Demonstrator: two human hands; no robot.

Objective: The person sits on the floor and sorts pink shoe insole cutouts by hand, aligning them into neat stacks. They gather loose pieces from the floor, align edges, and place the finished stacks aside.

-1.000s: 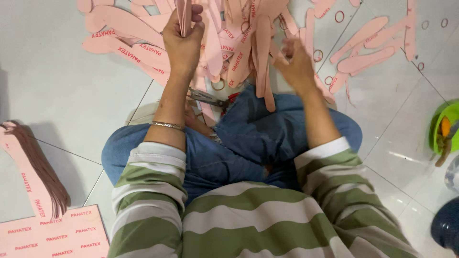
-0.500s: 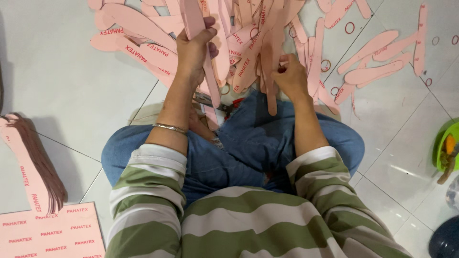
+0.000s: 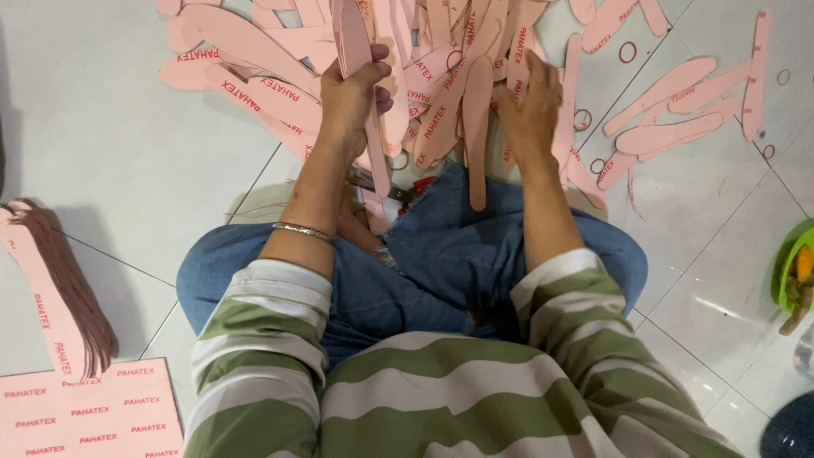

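I sit cross-legged in blue jeans on a white tiled floor. My left hand (image 3: 352, 102) grips an upright stack of pink insole-shaped cut-outs (image 3: 352, 38) by its edge. My right hand (image 3: 530, 106) reaches into the loose pile of pink cut-outs (image 3: 449, 93) in front of my knees, fingers closed around one long piece (image 3: 476, 136) that hangs down over my leg. A thin bracelet (image 3: 301, 229) circles my left wrist.
More pink cut-outs (image 3: 670, 136) and red rubber bands (image 3: 627, 53) lie scattered at the far right. A fanned bundle of cut-outs (image 3: 51, 288) and a pink printed sheet (image 3: 85, 416) lie at the left. A green container (image 3: 793, 271) sits at the right edge.
The view has shifted, so the pile sits lower in the frame. My left hand has tilted its stack more upright, and my right hand has sunk into the pile.
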